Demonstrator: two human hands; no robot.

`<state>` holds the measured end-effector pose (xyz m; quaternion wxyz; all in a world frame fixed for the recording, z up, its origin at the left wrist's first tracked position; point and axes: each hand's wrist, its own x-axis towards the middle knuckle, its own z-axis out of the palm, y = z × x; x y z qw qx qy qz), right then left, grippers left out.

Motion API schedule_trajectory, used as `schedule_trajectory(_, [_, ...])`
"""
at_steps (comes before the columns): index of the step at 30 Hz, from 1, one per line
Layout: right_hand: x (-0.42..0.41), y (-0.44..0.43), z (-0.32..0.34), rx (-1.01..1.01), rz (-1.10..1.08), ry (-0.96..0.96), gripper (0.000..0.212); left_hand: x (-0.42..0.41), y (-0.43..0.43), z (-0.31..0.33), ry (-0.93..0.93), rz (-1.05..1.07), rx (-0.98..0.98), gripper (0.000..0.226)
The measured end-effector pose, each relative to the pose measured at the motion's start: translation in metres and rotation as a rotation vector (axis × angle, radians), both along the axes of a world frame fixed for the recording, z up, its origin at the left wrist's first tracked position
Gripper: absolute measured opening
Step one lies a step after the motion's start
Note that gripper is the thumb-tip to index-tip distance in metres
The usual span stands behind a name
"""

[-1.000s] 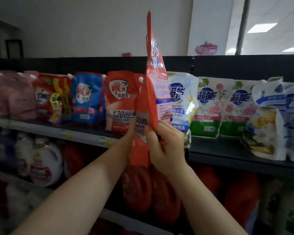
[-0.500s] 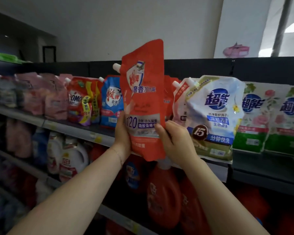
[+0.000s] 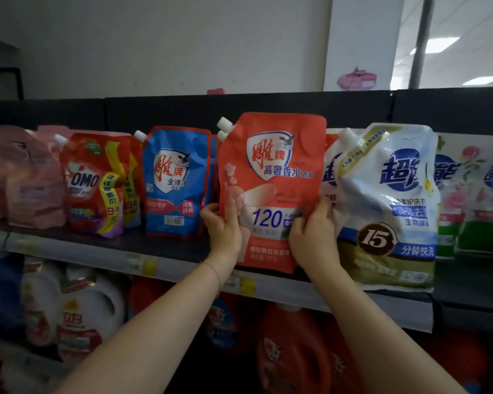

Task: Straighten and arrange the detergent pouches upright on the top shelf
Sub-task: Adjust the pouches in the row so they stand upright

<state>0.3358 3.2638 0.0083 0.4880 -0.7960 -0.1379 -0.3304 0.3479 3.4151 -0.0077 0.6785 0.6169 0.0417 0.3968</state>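
Observation:
An orange-red detergent pouch (image 3: 272, 177) with a white spout at its upper left stands upright, front facing me, at the front of the top shelf (image 3: 120, 258). My left hand (image 3: 224, 231) grips its lower left edge, thumb on the front. My right hand (image 3: 313, 237) grips its lower right edge. A blue pouch (image 3: 175, 183) stands to its left and a white-and-blue pouch (image 3: 387, 206) leans forward to its right. More red pouches sit hidden behind the held one.
Further left stand a red OMO pouch (image 3: 93, 183) and pink pouches (image 3: 26, 180). White-and-green floral pouches (image 3: 473, 194) stand at the far right. Detergent bottles (image 3: 80, 317) fill the lower shelf. A dark back panel (image 3: 182, 112) rises behind the row.
Both hands turned the orange-red pouch from edge-on to front-facing, then lowered it from above the row down to the shelf front between the blue and the white pouch.

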Motion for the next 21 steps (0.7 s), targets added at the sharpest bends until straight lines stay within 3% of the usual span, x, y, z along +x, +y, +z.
schedule_trajectory(3, [-0.003,0.009,-0.016,-0.074,-0.152,-0.163,0.051,-0.002,0.003,-0.006,-0.148,0.127,0.229,0.047])
schedule_trajectory(6, [-0.001,0.014,-0.024,-0.234,-0.242,-0.477,0.051,-0.007,0.001,-0.011,-0.273,0.258,0.502,0.052])
schedule_trajectory(9, [0.001,0.016,-0.025,-0.579,-0.232,-0.657,0.061,-0.013,0.004,-0.008,-0.403,0.321,0.878,0.049])
schedule_trajectory(12, [0.011,0.007,-0.023,-0.889,-0.140,-0.677,0.065,-0.013,0.018,0.000,-0.531,0.272,1.316,0.052])
schedule_trajectory(15, [0.020,-0.008,-0.018,-1.085,-0.132,-0.611,0.084,-0.008,0.030,0.007,-0.536,0.210,1.638,0.067])
schedule_trajectory(18, [0.031,-0.009,-0.014,-1.150,-0.125,-0.561,0.100,0.008,0.041,0.013,-0.491,0.216,1.830,0.082])
schedule_trajectory(21, [0.047,-0.005,-0.010,-1.180,-0.124,-0.560,0.100,0.026,0.052,0.019,-0.482,0.261,1.972,0.081])
